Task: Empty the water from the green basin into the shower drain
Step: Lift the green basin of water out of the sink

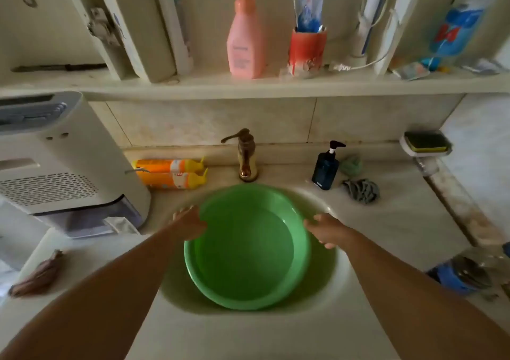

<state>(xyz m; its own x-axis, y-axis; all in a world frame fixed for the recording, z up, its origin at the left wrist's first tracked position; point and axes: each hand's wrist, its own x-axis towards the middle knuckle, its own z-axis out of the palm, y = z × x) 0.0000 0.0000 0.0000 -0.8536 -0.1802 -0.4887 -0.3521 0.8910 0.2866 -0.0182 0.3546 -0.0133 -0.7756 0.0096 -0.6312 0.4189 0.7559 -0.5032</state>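
A round green basin (245, 252) with water in it sits inside the white sink bowl (335, 274). My left hand (190, 223) lies against the basin's left rim, fingers spread over its edge. My right hand (327, 230) is at the right rim, fingers curled around its outer edge. Whether either hand is gripping firmly is unclear. The shower drain is not in view.
A brass tap (247, 155) stands behind the basin. Two orange bottles (171, 173) lie at the left, beside a white appliance (63, 172). A dark soap pump (327, 166) and cloths (361, 190) are at the right. A shelf (248, 86) with toiletries hangs above.
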